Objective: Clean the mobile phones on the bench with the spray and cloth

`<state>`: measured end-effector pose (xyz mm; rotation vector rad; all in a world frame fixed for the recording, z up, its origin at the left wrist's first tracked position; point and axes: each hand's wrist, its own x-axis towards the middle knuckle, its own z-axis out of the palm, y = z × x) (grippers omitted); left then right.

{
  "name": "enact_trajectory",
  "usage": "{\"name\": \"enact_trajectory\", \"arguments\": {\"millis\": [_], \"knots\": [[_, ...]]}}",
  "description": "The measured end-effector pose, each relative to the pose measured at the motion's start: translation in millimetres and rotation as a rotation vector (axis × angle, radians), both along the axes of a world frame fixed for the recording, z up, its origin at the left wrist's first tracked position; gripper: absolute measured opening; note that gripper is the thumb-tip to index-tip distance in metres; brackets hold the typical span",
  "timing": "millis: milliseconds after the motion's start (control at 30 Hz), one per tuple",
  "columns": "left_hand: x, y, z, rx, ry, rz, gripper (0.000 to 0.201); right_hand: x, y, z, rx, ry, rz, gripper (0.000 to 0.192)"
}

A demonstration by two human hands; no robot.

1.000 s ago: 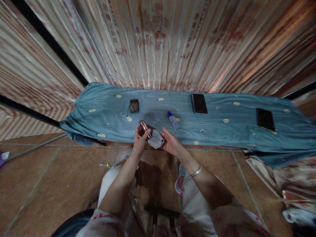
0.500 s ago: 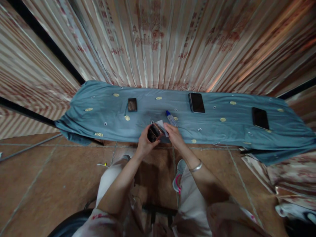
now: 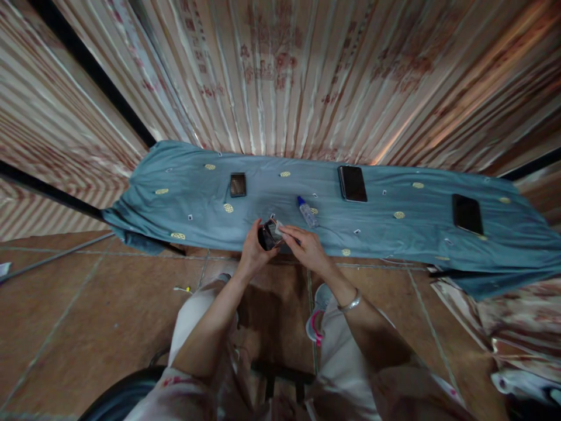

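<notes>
My left hand (image 3: 254, 248) is closed around a small dark device (image 3: 267, 236) with a shiny coppery edge, perhaps a folding phone. It is held just above the front edge of the blue cloth-covered table. My right hand (image 3: 307, 248) pinches a small white cloth (image 3: 279, 227) against the right side of the device, and its fingers partly hide the cloth. Beyond my right hand lies a clear bottle with a blue cap (image 3: 308, 213), on its side.
On the blue cloth (image 3: 201, 202) lie a small dark square item (image 3: 238, 184) at left, a black phone-like device (image 3: 353, 183) right of centre and another black phone (image 3: 467, 213) farther right. Behind the table hangs a patterned curtain (image 3: 272, 93). Black poles (image 3: 92, 70) slant at the sides.
My right hand has moved left and the white cloth now lies over the device's edge instead of beside it. The device has turned slightly in my left hand. The camera view has shifted a little.
</notes>
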<state>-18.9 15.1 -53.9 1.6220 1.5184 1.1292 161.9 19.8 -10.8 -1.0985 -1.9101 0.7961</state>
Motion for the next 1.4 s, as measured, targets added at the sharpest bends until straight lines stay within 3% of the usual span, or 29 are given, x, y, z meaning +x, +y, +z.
{"name": "enact_trajectory", "arguments": {"millis": [267, 367, 467, 600, 733, 900, 1167, 1400], "knots": [[6.5, 0.9, 5.9, -0.04, -0.075, 0.049, 0.094, 15.0, 11.5, -6.3, -0.194, 0.159, -0.191, 0.044], [10.9, 1.8, 9.5, -0.095, -0.171, 0.095, 0.092, 15.3, 12.2, -7.8, -0.266, 0.176, -0.178, 0.045], [15.3, 4.8, 7.8, -0.163, -0.3, 0.161, 0.09, 11.5, 6.0, -4.3, -0.318, 0.091, -0.069, 0.037], [19.0, 8.9, 0.6, -0.224, -0.509, 0.183, 0.08, 2.7, -5.5, 3.6, -0.275, -0.038, -0.019, 0.036], [20.3, 9.5, -1.5, -0.249, -0.656, 0.168, 0.073, -2.7, -6.9, 5.2, -0.253, -0.031, 0.002, 0.034], [24.3, 7.8, 5.6, -0.278, -0.776, 0.161, 0.067, -3.2, -2.8, 1.8, -0.254, -0.006, -0.039, 0.034], [29.5, 4.1, 20.4, -0.36, -0.963, 0.149, 0.056, -5.7, -7.6, 2.2, -0.2, -0.126, 0.045, 0.033], [25.6, 5.6, 24.1, -0.36, -1.024, 0.175, 0.048, -1.3, -0.6, -3.0, -0.218, -0.123, -0.02, 0.024]]}}
